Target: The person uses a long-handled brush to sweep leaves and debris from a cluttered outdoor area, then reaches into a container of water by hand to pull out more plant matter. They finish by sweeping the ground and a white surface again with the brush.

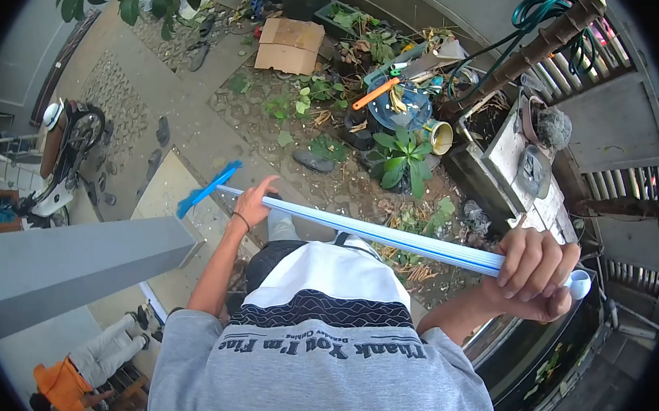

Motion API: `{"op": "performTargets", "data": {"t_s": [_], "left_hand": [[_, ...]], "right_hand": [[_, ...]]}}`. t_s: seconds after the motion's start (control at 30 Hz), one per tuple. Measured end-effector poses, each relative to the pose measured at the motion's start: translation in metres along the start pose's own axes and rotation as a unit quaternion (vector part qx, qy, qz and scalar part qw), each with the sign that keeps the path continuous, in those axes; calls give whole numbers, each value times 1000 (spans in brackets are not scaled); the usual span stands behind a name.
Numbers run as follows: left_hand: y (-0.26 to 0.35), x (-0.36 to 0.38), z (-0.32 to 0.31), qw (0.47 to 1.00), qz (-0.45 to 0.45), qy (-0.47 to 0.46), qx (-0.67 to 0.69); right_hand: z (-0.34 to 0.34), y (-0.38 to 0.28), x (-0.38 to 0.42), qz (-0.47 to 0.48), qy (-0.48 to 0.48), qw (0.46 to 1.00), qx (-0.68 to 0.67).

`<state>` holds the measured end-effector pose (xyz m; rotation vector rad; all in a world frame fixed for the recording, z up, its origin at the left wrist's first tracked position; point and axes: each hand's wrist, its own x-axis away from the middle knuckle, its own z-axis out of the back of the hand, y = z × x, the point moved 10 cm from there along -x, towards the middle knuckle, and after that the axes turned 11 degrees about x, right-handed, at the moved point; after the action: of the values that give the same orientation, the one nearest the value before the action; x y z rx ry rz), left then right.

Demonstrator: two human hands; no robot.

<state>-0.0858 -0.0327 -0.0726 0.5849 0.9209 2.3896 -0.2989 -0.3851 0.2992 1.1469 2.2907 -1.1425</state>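
A broom with a white, blue-striped handle (388, 239) stretches across in front of me, its blue bristle head (208, 189) at the far left end. My right hand (533, 272) is wrapped round the handle near its white capped end. Close to the broom head, my left hand (252, 202) holds the handle loosely, with some fingers stretched out past it and others hidden. Below the bristles lies pale paving (164, 190).
A cardboard box (289, 46), a leafy plant (405, 163) and a blue tub (397, 107) stand ahead. At left are a grey pillar (88, 265), a motorbike (69, 153) and a person in orange (65, 384). A stone ledge (528, 154) borders the right.
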Motion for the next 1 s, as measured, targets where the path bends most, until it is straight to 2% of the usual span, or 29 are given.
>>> {"op": "performTargets", "data": {"t_s": [0.17, 0.23, 0.43, 0.5, 0.6, 0.7, 0.9, 1.0], "left_hand": [[-86, -29, 54, 999, -32, 5, -12], [-124, -36, 78, 999, 25, -20, 3], [-208, -44, 131, 999, 11, -48, 9], [-227, -39, 143, 998, 9, -54, 12], [-247, -46, 161, 997, 3, -80, 9], [-268, -48, 168, 995, 38, -92, 30], [-265, -71, 206, 999, -2, -51, 7], [-266, -87, 210, 997, 14, -77, 19]], "right_hand": [[-44, 86, 31, -84, -23, 996, 35], [-66, 121, 38, -102, -17, 994, 42], [-132, 203, 55, -95, 16, 993, 60], [-141, 226, 58, -103, 55, 992, 56], [-158, 251, 57, -101, 74, 990, 68], [-169, 272, 51, -115, 71, 987, 89], [-172, 296, 19, -135, 48, 988, 66], [-162, 303, 12, -137, 69, 985, 73]]}}
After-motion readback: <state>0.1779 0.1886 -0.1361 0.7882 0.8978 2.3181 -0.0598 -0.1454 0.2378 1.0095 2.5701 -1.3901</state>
